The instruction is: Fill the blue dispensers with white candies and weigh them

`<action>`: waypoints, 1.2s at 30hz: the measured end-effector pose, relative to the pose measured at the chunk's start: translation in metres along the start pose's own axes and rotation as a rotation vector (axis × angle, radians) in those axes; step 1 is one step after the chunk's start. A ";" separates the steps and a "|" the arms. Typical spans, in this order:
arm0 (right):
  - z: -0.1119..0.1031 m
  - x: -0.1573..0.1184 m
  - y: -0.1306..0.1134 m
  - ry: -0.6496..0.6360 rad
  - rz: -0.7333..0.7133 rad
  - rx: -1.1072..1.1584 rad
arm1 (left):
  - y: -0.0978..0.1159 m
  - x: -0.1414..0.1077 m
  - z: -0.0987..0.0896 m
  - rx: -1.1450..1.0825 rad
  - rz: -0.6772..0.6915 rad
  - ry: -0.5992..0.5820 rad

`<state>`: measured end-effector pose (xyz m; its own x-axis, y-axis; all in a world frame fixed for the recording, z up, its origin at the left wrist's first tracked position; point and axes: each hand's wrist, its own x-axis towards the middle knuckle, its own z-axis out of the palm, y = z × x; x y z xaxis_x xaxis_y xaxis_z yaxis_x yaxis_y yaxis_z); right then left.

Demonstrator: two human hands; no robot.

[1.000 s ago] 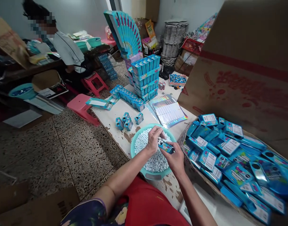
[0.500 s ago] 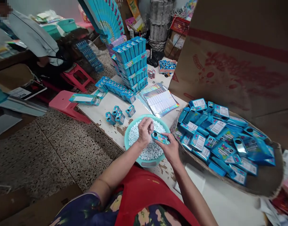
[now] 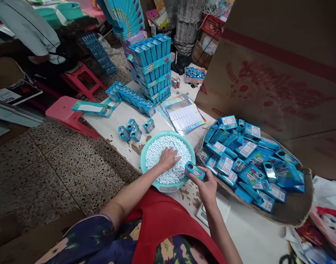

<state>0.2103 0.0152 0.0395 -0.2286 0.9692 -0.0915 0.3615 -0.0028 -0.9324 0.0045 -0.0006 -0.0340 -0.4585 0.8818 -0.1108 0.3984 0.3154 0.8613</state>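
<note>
White candies [image 3: 157, 154] fill a turquoise basin [image 3: 143, 161] on the table. My left hand [image 3: 168, 160] lies on the candies with its fingers apart, the tips partly among them. A small blue box [image 3: 194, 171] with a dark round hole at one end is held in my right hand [image 3: 207, 182], over the basin's right rim. To the right, a large cardboard container [image 3: 305, 198] holds many similar blue boxes [image 3: 251, 174]. Several small blue boxes [image 3: 135, 132] stand on the table behind the basin, to the left.
Stacked trays of blue boxes [image 3: 154, 69] stand at the back, near shiny printed sheets [image 3: 184, 115]. A white scale [image 3: 202, 214] is partly under my right forearm. A seated person [image 3: 38, 36] is at the upper left, beyond a pink stool [image 3: 65, 110].
My left hand has moved from beside the box's hole down onto the candies, and its fingers have spread. My right hand has drawn the box slightly away to the right. The view has shifted.
</note>
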 end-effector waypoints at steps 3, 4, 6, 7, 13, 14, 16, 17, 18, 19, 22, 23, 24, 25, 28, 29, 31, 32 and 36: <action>0.001 -0.002 0.002 -0.020 0.030 0.004 | -0.003 -0.003 0.001 -0.123 -0.060 0.053; 0.002 -0.003 0.002 -0.026 0.032 0.004 | -0.004 -0.002 -0.001 -0.156 -0.076 0.069; 0.003 -0.003 0.000 -0.031 0.016 -0.002 | -0.004 0.003 -0.006 -0.228 -0.112 0.100; 0.004 -0.003 -0.002 -0.032 0.002 -0.014 | -0.002 0.004 -0.009 -0.277 -0.136 0.116; 0.023 0.003 -0.018 -0.094 -0.114 -0.102 | 0.042 -0.001 -0.035 -0.656 -0.271 0.140; 0.029 0.005 -0.022 -0.107 -0.137 -0.115 | 0.053 -0.003 -0.039 -0.771 -0.278 0.125; 0.040 0.007 -0.029 -0.133 -0.178 -0.135 | 0.074 -0.009 -0.045 -1.036 -0.276 0.104; 0.045 0.008 -0.032 -0.149 -0.195 -0.140 | 0.082 -0.011 -0.047 -1.149 -0.267 0.114; 0.049 0.008 -0.035 -0.165 -0.209 -0.143 | 0.088 -0.012 -0.049 -1.228 -0.254 0.141; 0.053 0.009 -0.038 -0.180 -0.222 -0.145 | 0.093 -0.013 -0.050 -1.263 -0.240 0.185; 0.060 0.009 -0.042 -0.199 -0.252 -0.155 | 0.096 -0.015 -0.051 -1.285 -0.225 0.297; 0.061 0.009 -0.042 -0.193 -0.260 -0.159 | 0.096 -0.015 -0.051 -1.281 -0.221 0.312; 0.062 0.009 -0.043 -0.184 -0.269 -0.162 | 0.096 -0.015 -0.051 -1.270 -0.212 0.316; 0.062 0.009 -0.043 -0.177 -0.280 -0.164 | 0.095 -0.015 -0.051 -1.250 -0.202 0.313; 0.064 0.010 -0.043 -0.164 -0.315 -0.168 | 0.096 -0.014 -0.051 -1.174 -0.166 0.327; 0.064 0.011 -0.044 -0.161 -0.322 -0.168 | 0.096 -0.014 -0.051 -1.155 -0.154 0.347; 0.065 0.012 -0.047 -0.159 -0.325 -0.171 | 0.098 -0.013 -0.051 -1.136 -0.135 0.375; 0.064 0.013 -0.049 -0.159 -0.325 -0.171 | 0.099 -0.013 -0.051 -1.134 -0.127 0.378; 0.062 0.017 -0.052 -0.168 -0.331 -0.158 | 0.106 -0.012 -0.051 -1.109 -0.139 0.407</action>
<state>0.1312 0.0160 0.0650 -0.4958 0.8575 0.1371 0.3747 0.3537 -0.8570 0.0114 0.0042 0.0836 -0.7419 0.6247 -0.2436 -0.4873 -0.2529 0.8358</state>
